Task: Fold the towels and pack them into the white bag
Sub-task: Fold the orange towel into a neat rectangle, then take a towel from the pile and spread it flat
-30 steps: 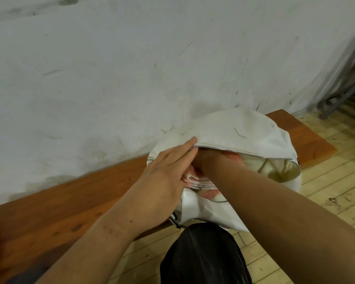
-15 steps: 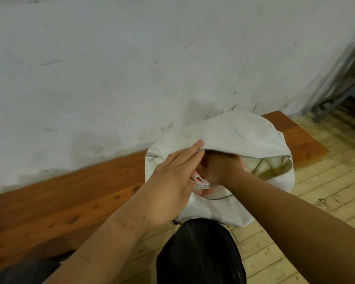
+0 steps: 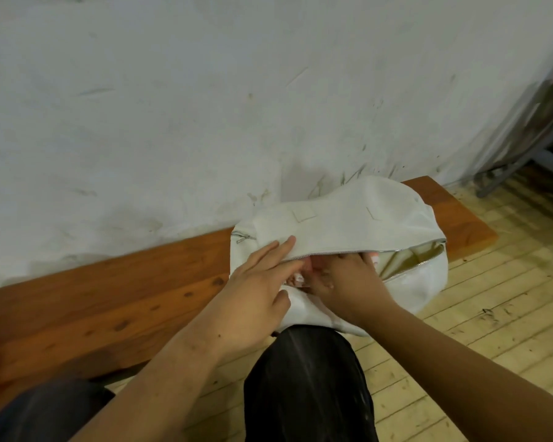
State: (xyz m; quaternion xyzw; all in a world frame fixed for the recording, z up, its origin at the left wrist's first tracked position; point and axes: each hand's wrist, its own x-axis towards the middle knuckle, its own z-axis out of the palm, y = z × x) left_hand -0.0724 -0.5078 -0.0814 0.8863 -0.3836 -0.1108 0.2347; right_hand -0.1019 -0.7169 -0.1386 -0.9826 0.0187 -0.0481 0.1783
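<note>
The bench [image 3: 109, 301] carries the white bag [image 3: 348, 215] at its right end, against the wall. The bag's zip gapes, showing tan lining. The left hand [image 3: 253, 291] lies on the upper flap by the zip, fingers straight. The right hand [image 3: 348, 282] reaches into the mouth onto a pink-and-white towel [image 3: 297, 279] inside. Its fingertips are under the flap, so I cannot tell whether it grips.

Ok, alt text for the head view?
Two hands work at the open mouth of a white bag on a wooden bench. The left hand rests on the top flap; the right hand reaches inside onto a pink towel.
</note>
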